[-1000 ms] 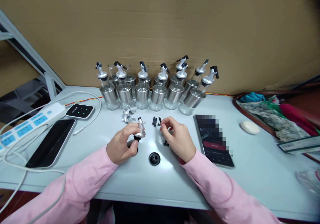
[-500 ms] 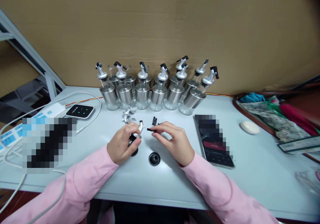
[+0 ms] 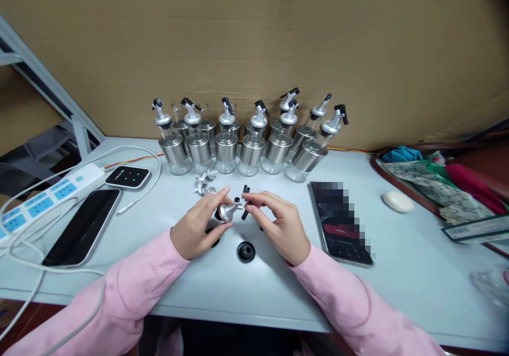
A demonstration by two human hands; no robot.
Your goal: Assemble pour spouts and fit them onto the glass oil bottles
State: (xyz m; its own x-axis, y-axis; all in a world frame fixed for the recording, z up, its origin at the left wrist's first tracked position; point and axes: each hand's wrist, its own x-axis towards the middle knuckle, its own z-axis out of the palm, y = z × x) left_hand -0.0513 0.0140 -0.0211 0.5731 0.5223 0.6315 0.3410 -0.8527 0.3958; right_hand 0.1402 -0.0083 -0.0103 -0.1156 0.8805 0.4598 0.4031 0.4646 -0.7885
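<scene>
My left hand (image 3: 199,224) grips a silver pourer spout (image 3: 227,211) by its wide collar, its narrow black-tipped end pointing right. Close beside that tip, my right hand (image 3: 274,215) pinches a small black lever (image 3: 245,211) between thumb and fingers. Whether lever and spout touch, I cannot tell. More small black pieces (image 3: 246,188) lie just beyond the right fingertips. Loose silver spout parts (image 3: 204,182) sit behind my left hand. A round black stopper (image 3: 246,251) rests on the table below both hands; another dark round piece is partly hidden under the left hand.
Several glass bottles with steel sleeves (image 3: 226,149) and pourer tops stand in rows at the back. A phone (image 3: 85,228), a white power strip (image 3: 51,194) with cables and a small Wi-Fi box (image 3: 128,177) lie left. Rightward are a dark device (image 3: 338,223) and a white oval (image 3: 397,202).
My left hand has turned the spout so that its collar shows and its tip leans right. In my right fingers the black lever has swung from lying sideways to a steeper angle.
</scene>
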